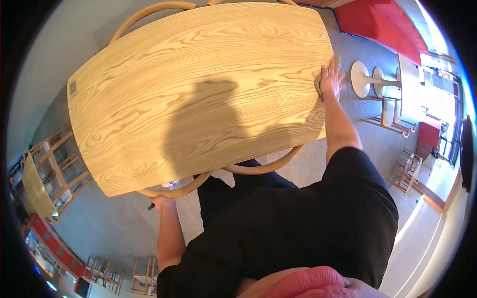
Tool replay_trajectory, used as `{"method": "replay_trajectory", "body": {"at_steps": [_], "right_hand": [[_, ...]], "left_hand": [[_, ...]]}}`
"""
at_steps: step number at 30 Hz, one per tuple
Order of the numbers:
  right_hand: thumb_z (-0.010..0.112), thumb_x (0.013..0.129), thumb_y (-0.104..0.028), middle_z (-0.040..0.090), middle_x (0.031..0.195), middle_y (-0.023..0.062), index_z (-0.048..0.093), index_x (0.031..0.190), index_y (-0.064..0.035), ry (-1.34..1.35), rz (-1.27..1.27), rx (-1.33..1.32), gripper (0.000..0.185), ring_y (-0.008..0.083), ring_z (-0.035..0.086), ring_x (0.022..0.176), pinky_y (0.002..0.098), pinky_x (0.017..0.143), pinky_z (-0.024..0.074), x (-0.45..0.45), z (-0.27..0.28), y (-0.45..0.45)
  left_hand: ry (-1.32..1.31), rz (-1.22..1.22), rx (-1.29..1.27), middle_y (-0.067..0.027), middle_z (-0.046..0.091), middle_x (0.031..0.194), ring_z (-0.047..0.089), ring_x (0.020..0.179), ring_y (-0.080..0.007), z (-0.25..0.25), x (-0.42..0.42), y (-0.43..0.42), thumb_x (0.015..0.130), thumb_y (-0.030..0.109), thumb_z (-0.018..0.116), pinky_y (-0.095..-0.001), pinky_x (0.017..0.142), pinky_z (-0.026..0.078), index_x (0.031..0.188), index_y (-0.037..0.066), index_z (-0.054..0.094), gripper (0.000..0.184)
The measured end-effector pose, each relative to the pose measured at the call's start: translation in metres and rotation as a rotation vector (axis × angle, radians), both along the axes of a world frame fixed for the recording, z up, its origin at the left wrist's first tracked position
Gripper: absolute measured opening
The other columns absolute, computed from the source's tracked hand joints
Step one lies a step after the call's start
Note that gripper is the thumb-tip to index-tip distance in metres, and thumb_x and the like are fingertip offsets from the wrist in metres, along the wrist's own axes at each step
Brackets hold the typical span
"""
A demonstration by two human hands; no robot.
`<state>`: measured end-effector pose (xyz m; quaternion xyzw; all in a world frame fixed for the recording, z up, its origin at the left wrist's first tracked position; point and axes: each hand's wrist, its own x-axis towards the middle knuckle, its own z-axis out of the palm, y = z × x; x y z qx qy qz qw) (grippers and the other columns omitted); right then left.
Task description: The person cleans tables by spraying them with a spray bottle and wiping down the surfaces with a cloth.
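A large wooden table [208,64] with curved edges fills the upper middle of the view. At its right edge lies my right hand [331,79], fingers spread, with part of a brownish cloth-like thing [318,88] showing beside the palm. My left hand [162,201] is closed near the table's front edge, beside the curved wooden back of a chair [186,189]. A small dark object [151,206] sticks out of that hand; what it is cannot be made out.
A second curved chair back [271,168] stands at the near edge, another [149,12] at the far side. Stools [360,79] and a red bench [377,25] are at right. Wooden chairs [59,174] stand at left. A small code sticker [73,88] marks the table's left end.
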<state>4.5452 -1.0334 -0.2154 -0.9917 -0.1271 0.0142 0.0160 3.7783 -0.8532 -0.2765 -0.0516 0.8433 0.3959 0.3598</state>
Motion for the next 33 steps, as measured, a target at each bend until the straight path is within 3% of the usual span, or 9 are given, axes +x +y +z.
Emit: {"method": "replay_trajectory", "body": {"at_steps": [6, 9, 13, 18, 25, 26, 27, 30, 33], "right_hand": [[0.027, 0.105, -0.066, 0.003, 0.176, 0.0036, 0.015, 0.167, -0.0336, 0.003, -0.324, 0.026, 0.071, 0.0456, 0.005, 0.158, 0.0749, 0.119, 0.0083, -0.096, 0.001, -0.023], [0.026, 0.103, -0.069, 0.003, 0.175, 0.0083, 0.014, 0.168, -0.0264, 0.015, -0.467, 0.053, 0.079, 0.0449, 0.004, 0.159, 0.0691, 0.123, 0.0077, -0.099, 0.003, -0.005], [0.026, 0.102, -0.07, 0.004, 0.175, 0.0121, 0.011, 0.168, -0.0145, 0.085, -0.509, 0.097, 0.087, 0.0421, 0.001, 0.159, 0.057, 0.127, 0.0006, -0.103, -0.004, 0.063], [0.036, 0.103, -0.058, 0.015, 0.173, 0.0161, 0.031, 0.163, -0.0124, -0.241, 0.244, 0.132, 0.076, 0.0429, 0.01, 0.158, 0.0539, 0.129, 0.0052, -0.133, -0.067, 0.241], [0.037, 0.106, -0.049, 0.02, 0.172, 0.0135, 0.029, 0.163, -0.0096, 0.004, 0.703, 0.168, 0.07, 0.0378, 0.016, 0.159, 0.0483, 0.129, 0.0118, -0.432, 0.012, 0.583], [0.046, 0.101, -0.027, 0.04, 0.161, 0.0207, 0.042, 0.153, 0.0009, -0.014, 0.714, 0.332, 0.058, 0.0343, 0.038, 0.149, 0.0443, 0.125, 0.0269, -0.487, 0.03, 0.608], [0.045, 0.103, -0.033, 0.026, 0.169, 0.0193, 0.027, 0.16, 0.0016, 0.328, 0.742, 0.249, 0.069, 0.0333, 0.023, 0.157, 0.0423, 0.129, 0.02, -0.532, 0.073, 0.628], [0.043, 0.107, -0.034, 0.014, 0.173, 0.0151, 0.019, 0.163, 0.0002, 0.26, 1.081, 0.224, 0.07, 0.0315, 0.009, 0.16, 0.0418, 0.131, 0.0101, -0.644, 0.058, 0.672], [0.037, 0.106, -0.05, 0.023, 0.172, 0.0112, 0.03, 0.162, -0.0112, 0.03, 1.41, 0.255, 0.069, 0.0348, 0.015, 0.159, 0.0491, 0.129, 0.0132, -0.721, 0.001, 0.664]], "left_hand": [[-0.091, 0.076, 0.122, -0.0075, 0.061, 0.133, 0.06, 0.122, -0.0305, 0.018, -0.01, -0.003, 0.104, 0.042, 0.055, -0.0527, 0.105, 0.051, 0.133, 0.008, 0.058, 0.044], [0.2, -0.366, 0.375, -0.0067, 0.061, 0.116, 0.061, 0.098, -0.0194, -0.019, -0.046, -0.028, 0.106, 0.032, 0.06, -0.0359, 0.091, 0.05, 0.124, 0.002, 0.055, 0.035], [0.215, -0.687, 0.32, -0.0141, 0.066, 0.11, 0.065, 0.095, -0.0216, -0.008, -0.097, -0.029, 0.107, 0.029, 0.059, -0.0349, 0.092, 0.051, 0.134, 0.0, 0.046, 0.042], [0.322, -0.899, 0.114, -0.0185, 0.071, 0.103, 0.069, 0.098, -0.0247, -0.011, -0.192, -0.012, 0.107, 0.027, 0.057, -0.0362, 0.091, 0.052, 0.141, -0.005, 0.043, 0.049], [0.558, -1.068, -0.01, -0.0224, 0.07, 0.107, 0.07, 0.101, -0.0347, 0.015, -0.298, 0.027, 0.103, 0.03, 0.064, -0.0434, 0.089, 0.054, 0.152, 0.0, 0.037, 0.063], [0.605, -1.043, 0.023, -0.0246, 0.069, 0.111, 0.069, 0.103, -0.0366, 0.011, -0.309, 0.031, 0.103, 0.031, 0.064, -0.0442, 0.091, 0.053, 0.152, 0.002, 0.038, 0.063], [0.605, -1.037, 0.017, -0.0246, 0.069, 0.111, 0.069, 0.103, -0.0366, 0.005, -0.322, 0.033, 0.103, 0.031, 0.064, -0.0442, 0.091, 0.053, 0.152, 0.002, 0.038, 0.063], [0.495, -0.825, 0.019, -0.0264, 0.066, 0.118, 0.068, 0.108, -0.0361, -0.014, -0.35, 0.043, 0.102, 0.03, 0.064, -0.0437, 0.092, 0.053, 0.151, -0.001, 0.038, 0.063], [0.517, -0.769, -0.059, -0.0264, 0.065, 0.122, 0.067, 0.11, -0.0347, -0.032, -0.351, 0.056, 0.102, 0.03, 0.065, -0.042, 0.094, 0.053, 0.151, -0.003, 0.038, 0.065]]}}
